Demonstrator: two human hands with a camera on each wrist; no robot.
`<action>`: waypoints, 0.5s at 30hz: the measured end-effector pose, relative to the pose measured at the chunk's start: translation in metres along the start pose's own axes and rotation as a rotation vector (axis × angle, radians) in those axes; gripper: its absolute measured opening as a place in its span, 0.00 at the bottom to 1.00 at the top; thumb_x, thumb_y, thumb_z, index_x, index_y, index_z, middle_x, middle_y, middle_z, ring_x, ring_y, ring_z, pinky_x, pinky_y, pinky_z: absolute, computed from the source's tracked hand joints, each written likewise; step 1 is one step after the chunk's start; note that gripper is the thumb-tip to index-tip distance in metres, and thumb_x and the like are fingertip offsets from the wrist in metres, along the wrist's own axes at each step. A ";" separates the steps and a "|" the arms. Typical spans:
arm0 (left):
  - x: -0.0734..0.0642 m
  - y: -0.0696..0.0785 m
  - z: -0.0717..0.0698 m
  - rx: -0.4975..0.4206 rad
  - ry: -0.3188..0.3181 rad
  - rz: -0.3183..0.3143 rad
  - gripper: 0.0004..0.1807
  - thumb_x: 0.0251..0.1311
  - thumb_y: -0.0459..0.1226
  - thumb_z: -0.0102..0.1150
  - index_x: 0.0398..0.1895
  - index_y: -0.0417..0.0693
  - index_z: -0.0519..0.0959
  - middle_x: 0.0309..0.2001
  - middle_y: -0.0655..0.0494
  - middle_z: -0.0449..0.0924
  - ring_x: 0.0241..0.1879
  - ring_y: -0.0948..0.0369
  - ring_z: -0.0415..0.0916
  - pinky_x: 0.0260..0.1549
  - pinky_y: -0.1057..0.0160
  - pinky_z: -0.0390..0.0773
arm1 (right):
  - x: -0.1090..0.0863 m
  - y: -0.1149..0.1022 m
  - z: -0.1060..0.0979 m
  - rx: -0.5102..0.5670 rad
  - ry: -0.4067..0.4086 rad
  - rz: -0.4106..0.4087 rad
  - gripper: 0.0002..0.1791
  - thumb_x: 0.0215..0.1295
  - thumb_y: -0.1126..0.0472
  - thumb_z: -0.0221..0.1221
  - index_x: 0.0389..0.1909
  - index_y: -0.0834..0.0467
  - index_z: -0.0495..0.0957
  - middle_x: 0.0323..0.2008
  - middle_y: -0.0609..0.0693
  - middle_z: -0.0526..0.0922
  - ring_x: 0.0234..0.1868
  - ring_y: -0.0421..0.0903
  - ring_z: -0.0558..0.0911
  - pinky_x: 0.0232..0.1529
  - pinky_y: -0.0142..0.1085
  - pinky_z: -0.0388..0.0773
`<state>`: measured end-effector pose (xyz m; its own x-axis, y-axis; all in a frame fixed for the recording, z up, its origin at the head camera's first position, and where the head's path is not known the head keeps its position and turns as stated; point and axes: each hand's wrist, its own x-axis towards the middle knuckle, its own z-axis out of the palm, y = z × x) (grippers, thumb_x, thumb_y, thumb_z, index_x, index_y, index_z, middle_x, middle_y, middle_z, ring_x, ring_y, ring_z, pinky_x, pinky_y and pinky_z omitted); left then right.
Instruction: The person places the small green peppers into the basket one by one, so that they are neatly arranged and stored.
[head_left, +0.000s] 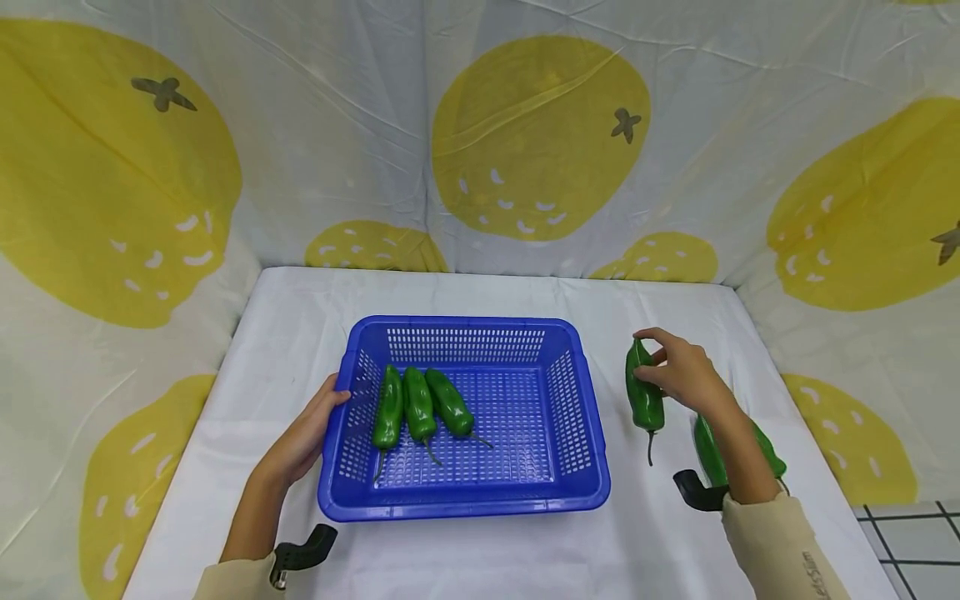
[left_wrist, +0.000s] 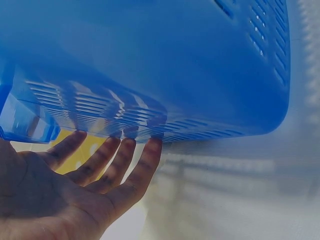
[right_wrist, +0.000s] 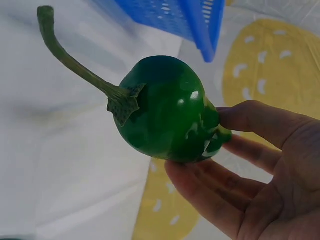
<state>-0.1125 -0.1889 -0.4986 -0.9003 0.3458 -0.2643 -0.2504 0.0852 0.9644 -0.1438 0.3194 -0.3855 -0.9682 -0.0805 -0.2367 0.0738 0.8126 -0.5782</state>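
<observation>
A blue plastic basket [head_left: 465, 506] stands in the middle of the white-covered table, with three green peppers [head_left: 418, 404] lying side by side in its left half. At the basket's left side my left hand [head_left: 307, 433] grips the rim, its thumb over the edge. The left wrist view shows fingertips [left_wrist: 154, 142] against the slotted outer wall. To the right of the basket, my right hand [head_left: 686, 371] pinches another green pepper [head_left: 643, 400] between thumb and fingers, stem toward me. In the right wrist view its curved stem [right_wrist: 75, 65] points away from the hand.
More green peppers [head_left: 708, 450] lie on the table under my right forearm, partly hidden by it. A white cloth with yellow lemon prints [head_left: 540, 137] hangs behind and along both sides. Each wrist carries a black mount [head_left: 306, 550]. Tiled floor shows at the lower right.
</observation>
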 end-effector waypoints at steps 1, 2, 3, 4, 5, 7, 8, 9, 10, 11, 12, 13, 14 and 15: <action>0.000 0.000 0.000 0.000 0.000 0.000 0.35 0.77 0.49 0.33 0.78 0.47 0.39 0.72 0.31 0.48 0.69 0.31 0.53 0.62 0.31 0.55 | 0.001 -0.003 0.001 0.000 -0.001 -0.003 0.31 0.66 0.63 0.61 0.69 0.63 0.65 0.45 0.72 0.80 0.34 0.55 0.86 0.34 0.47 0.84; 0.000 0.000 0.000 0.001 0.000 0.000 0.35 0.77 0.49 0.33 0.78 0.47 0.39 0.72 0.31 0.48 0.69 0.31 0.53 0.62 0.31 0.55 | 0.003 -0.006 0.001 -0.002 -0.001 -0.007 0.31 0.66 0.63 0.61 0.69 0.63 0.65 0.45 0.72 0.80 0.34 0.55 0.86 0.34 0.47 0.84; 0.000 0.000 0.000 0.002 -0.001 0.001 0.34 0.77 0.50 0.33 0.78 0.47 0.39 0.72 0.31 0.48 0.69 0.32 0.54 0.62 0.31 0.55 | 0.004 -0.010 0.001 -0.003 0.000 -0.014 0.31 0.66 0.64 0.61 0.68 0.63 0.65 0.45 0.72 0.80 0.34 0.55 0.86 0.33 0.47 0.84; 0.000 0.000 0.000 0.002 -0.002 0.002 0.34 0.77 0.50 0.33 0.78 0.47 0.39 0.72 0.32 0.48 0.69 0.32 0.54 0.62 0.31 0.55 | 0.005 -0.013 0.001 -0.003 0.002 -0.023 0.31 0.65 0.64 0.61 0.68 0.63 0.65 0.45 0.72 0.80 0.33 0.55 0.86 0.33 0.46 0.84; 0.000 0.001 0.000 0.003 -0.003 0.003 0.34 0.77 0.50 0.33 0.78 0.47 0.39 0.72 0.32 0.48 0.69 0.32 0.54 0.62 0.31 0.55 | 0.007 -0.016 0.002 -0.006 0.005 -0.033 0.31 0.65 0.64 0.61 0.68 0.63 0.65 0.45 0.72 0.80 0.33 0.55 0.86 0.32 0.45 0.84; -0.001 0.001 -0.001 0.003 -0.005 0.005 0.34 0.77 0.50 0.33 0.78 0.47 0.39 0.72 0.32 0.48 0.69 0.32 0.54 0.62 0.31 0.55 | 0.009 -0.024 0.002 -0.010 0.008 -0.050 0.31 0.65 0.64 0.61 0.68 0.63 0.66 0.45 0.72 0.80 0.33 0.54 0.86 0.32 0.45 0.84; -0.001 0.001 -0.001 0.003 -0.006 0.005 0.34 0.77 0.50 0.33 0.78 0.47 0.39 0.72 0.32 0.48 0.69 0.32 0.54 0.62 0.31 0.55 | 0.011 -0.028 0.003 -0.012 0.008 -0.056 0.31 0.65 0.64 0.61 0.68 0.63 0.66 0.45 0.72 0.81 0.33 0.54 0.86 0.32 0.45 0.84; -0.001 0.001 -0.001 0.003 -0.007 0.004 0.34 0.77 0.50 0.33 0.78 0.47 0.39 0.72 0.32 0.48 0.69 0.32 0.53 0.62 0.31 0.55 | 0.012 -0.032 0.003 -0.015 0.008 -0.063 0.31 0.65 0.64 0.62 0.68 0.63 0.66 0.45 0.72 0.81 0.32 0.54 0.86 0.32 0.44 0.84; -0.001 0.002 -0.001 0.003 -0.007 0.004 0.34 0.77 0.50 0.33 0.78 0.47 0.39 0.72 0.32 0.48 0.69 0.32 0.54 0.62 0.31 0.55 | 0.014 -0.035 0.004 -0.016 0.008 -0.069 0.31 0.65 0.64 0.62 0.68 0.63 0.66 0.45 0.71 0.81 0.32 0.54 0.86 0.31 0.44 0.84; -0.001 0.002 -0.001 0.004 -0.006 0.003 0.34 0.77 0.50 0.33 0.78 0.47 0.39 0.72 0.32 0.48 0.69 0.32 0.54 0.62 0.31 0.55 | 0.015 -0.039 0.005 -0.017 0.006 -0.075 0.31 0.65 0.64 0.62 0.68 0.63 0.66 0.44 0.71 0.81 0.32 0.53 0.86 0.31 0.44 0.84; -0.001 0.002 -0.001 0.003 -0.005 0.002 0.34 0.77 0.50 0.33 0.78 0.47 0.39 0.72 0.32 0.48 0.69 0.32 0.54 0.62 0.31 0.55 | 0.016 -0.042 0.006 -0.014 0.003 -0.080 0.31 0.64 0.64 0.62 0.68 0.63 0.66 0.44 0.71 0.81 0.32 0.53 0.86 0.31 0.44 0.84; -0.001 0.002 0.000 0.002 -0.005 0.001 0.34 0.77 0.50 0.33 0.78 0.47 0.39 0.72 0.32 0.48 0.69 0.31 0.54 0.62 0.31 0.55 | 0.018 -0.046 0.007 -0.010 0.001 -0.085 0.31 0.64 0.64 0.62 0.68 0.63 0.66 0.44 0.71 0.81 0.31 0.53 0.86 0.31 0.43 0.84; -0.001 0.002 0.000 0.002 -0.005 0.001 0.34 0.77 0.49 0.33 0.78 0.47 0.39 0.72 0.32 0.48 0.69 0.31 0.53 0.62 0.31 0.55 | 0.020 -0.049 0.008 -0.007 -0.003 -0.090 0.31 0.64 0.64 0.62 0.68 0.62 0.67 0.45 0.70 0.81 0.31 0.52 0.86 0.31 0.43 0.83; -0.001 0.001 0.000 0.002 -0.005 0.000 0.34 0.77 0.49 0.33 0.78 0.47 0.39 0.72 0.32 0.48 0.69 0.31 0.53 0.62 0.31 0.55 | 0.021 -0.052 0.009 -0.002 -0.007 -0.094 0.31 0.64 0.64 0.62 0.68 0.62 0.67 0.45 0.70 0.81 0.31 0.52 0.85 0.31 0.43 0.83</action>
<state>-0.1125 -0.1893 -0.4970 -0.8986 0.3503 -0.2643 -0.2498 0.0868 0.9644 -0.1658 0.2700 -0.3677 -0.9691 -0.1611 -0.1871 -0.0181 0.8021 -0.5969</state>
